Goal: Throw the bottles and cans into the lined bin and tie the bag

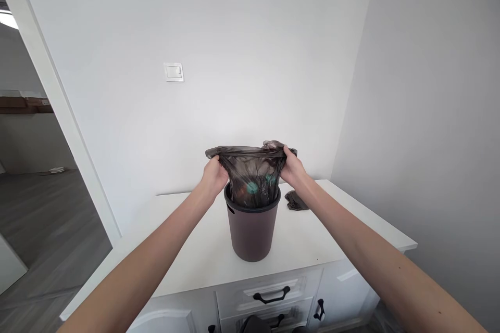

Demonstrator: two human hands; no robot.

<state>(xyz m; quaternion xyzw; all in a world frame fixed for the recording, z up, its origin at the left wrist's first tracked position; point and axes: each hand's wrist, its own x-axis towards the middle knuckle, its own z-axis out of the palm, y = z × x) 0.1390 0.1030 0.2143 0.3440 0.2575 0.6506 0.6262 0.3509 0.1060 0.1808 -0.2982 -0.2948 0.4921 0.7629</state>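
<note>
A thin black garbage bag (250, 171) is stretched between my two hands, its upper edge pulled taut above a purple-brown trash can (252, 237) with a dark rim. Through the see-through plastic show green and reddish-brown things that I cannot name. The bag's lower part sits inside the can. My left hand (214, 174) grips the bag's top at the left, just above the rim. On the other side, my right hand (291, 166) is closed on the bag's top right corner.
The can stands on a white cabinet top (195, 255). A crumpled piece of black plastic (296, 201) lies to its right, near my right forearm. Behind is a wall with a light switch (174, 72). Below are drawers with black handles (271, 295). A doorway opens at left.
</note>
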